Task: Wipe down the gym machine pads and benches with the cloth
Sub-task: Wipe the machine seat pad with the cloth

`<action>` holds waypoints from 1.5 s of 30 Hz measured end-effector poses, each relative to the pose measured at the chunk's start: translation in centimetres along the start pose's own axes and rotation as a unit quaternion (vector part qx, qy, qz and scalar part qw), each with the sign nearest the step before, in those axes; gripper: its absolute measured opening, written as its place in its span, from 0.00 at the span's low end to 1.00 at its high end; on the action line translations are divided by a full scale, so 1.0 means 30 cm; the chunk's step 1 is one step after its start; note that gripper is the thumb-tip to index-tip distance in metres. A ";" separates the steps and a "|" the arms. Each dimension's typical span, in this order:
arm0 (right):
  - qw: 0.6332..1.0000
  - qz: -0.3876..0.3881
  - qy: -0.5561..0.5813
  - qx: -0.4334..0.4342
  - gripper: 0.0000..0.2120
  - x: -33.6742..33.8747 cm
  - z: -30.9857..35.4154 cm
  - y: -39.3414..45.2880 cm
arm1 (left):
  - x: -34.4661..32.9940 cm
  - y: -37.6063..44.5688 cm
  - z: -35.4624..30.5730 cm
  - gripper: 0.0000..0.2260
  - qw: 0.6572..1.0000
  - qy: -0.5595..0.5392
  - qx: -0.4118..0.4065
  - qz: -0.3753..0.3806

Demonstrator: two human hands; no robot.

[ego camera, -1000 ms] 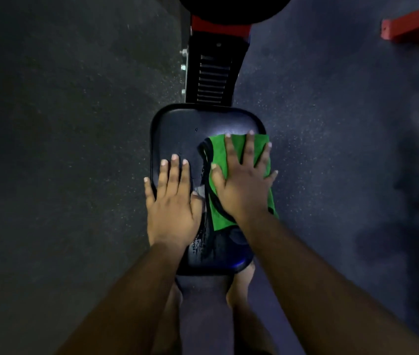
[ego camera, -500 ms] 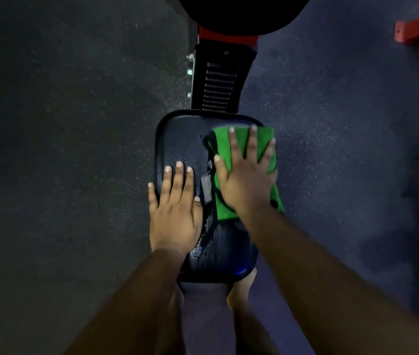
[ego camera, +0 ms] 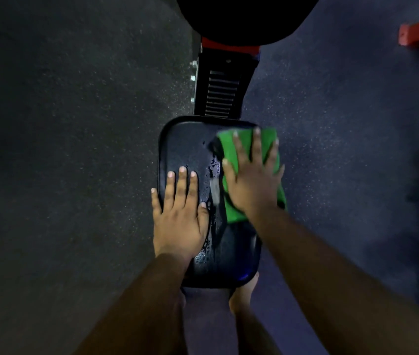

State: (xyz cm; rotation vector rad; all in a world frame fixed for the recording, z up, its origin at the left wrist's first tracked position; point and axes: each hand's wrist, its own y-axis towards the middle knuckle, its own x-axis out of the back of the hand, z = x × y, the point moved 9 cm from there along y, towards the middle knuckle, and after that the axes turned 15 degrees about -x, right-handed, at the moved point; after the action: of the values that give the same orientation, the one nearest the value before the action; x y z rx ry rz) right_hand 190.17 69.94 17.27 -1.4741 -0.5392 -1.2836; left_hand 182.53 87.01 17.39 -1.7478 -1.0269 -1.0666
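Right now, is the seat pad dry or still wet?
Still wet. Droplets and a glossy streak show down the middle of the seat pad, between the left hand and the cloth under the right hand.

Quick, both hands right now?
Left hand: open, flat on the seat pad.
Right hand: open, pressing the green cloth on the pad.
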 end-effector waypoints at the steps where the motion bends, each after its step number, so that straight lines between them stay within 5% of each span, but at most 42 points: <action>1: 1.000 -0.002 -0.009 0.000 0.30 0.023 0.028 0.068 | 0.000 -0.002 -0.002 0.28 1.000 -0.001 0.000 0.001; 4: 1.000 -0.020 -0.016 0.007 0.30 0.037 0.024 0.024 | 0.011 0.011 -0.007 0.28 1.000 -0.002 0.001 0.003; 8: 0.999 0.026 -0.014 0.020 0.31 -0.074 -0.108 -0.380 | 0.009 0.009 -0.006 0.30 1.000 -0.002 0.006 0.012; 15: 0.998 -0.007 -0.035 0.042 0.30 0.037 0.093 0.127 | 0.006 0.007 0.005 0.29 1.000 -0.003 0.005 0.009; 20: 0.990 0.018 -0.067 0.122 0.31 -0.020 -0.028 -0.127 | 0.011 0.011 0.011 0.29 1.000 -0.021 0.009 0.006; 23: 0.983 0.036 -0.093 0.157 0.30 0.008 -0.038 -0.031 | -0.003 0.008 0.001 0.29 1.000 -0.026 0.003 0.013; 28: 0.944 0.048 -0.130 0.298 0.29 0.012 0.454 0.172 | 0.003 0.004 -0.002 0.29 1.000 -0.026 0.007 0.015; 31: 0.908 0.070 -0.155 0.382 0.28 0.015 0.483 0.168 | 0.001 0.003 0.002 0.29 0.999 -0.033 -0.003 0.022; 37: 0.933 0.057 -0.148 0.324 0.29 0.106 0.148 0.176 | 0.000 0.005 0.000 0.29 0.999 -0.038 0.001 0.019; 42: 0.912 0.067 -0.162 0.372 0.28 0.010 0.472 0.152 | 0.006 0.005 -0.009 0.29 0.999 -0.036 0.002 0.018; 45: 0.907 0.043 -0.165 0.385 0.28 0.025 0.437 0.159 | 0.001 0.005 -0.006 0.29 0.999 -0.035 -0.001 0.021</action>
State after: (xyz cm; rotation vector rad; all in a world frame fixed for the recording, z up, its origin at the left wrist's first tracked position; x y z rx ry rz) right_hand 200.02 79.85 17.77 -1.0124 -1.0498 -0.6143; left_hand 182.63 86.81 17.45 -1.8110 -1.0280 -0.9879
